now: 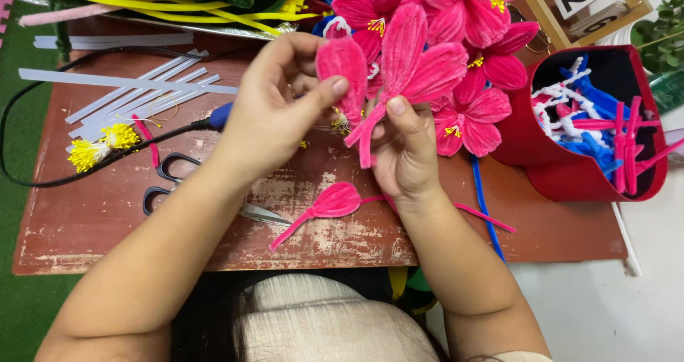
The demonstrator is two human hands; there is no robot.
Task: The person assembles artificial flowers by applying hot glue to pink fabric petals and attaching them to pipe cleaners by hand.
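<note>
My left hand pinches a single pink pipe-cleaner petal between thumb and fingers, pressing it against a cluster of pink petals. My right hand grips that cluster by its twisted stems, thumb up on the base. Both hands hover over a worn reddish-brown wooden table. One more finished pink petal lies flat on the table just below my hands. Behind them stands a bunch of finished pink pipe-cleaner flowers with yellow centres.
A red container at the right holds blue, white and pink pipe cleaners. Black-handled scissors, yellow stamens, white strips and a black cable lie at the left. Yellow pipe cleaners sit at the back.
</note>
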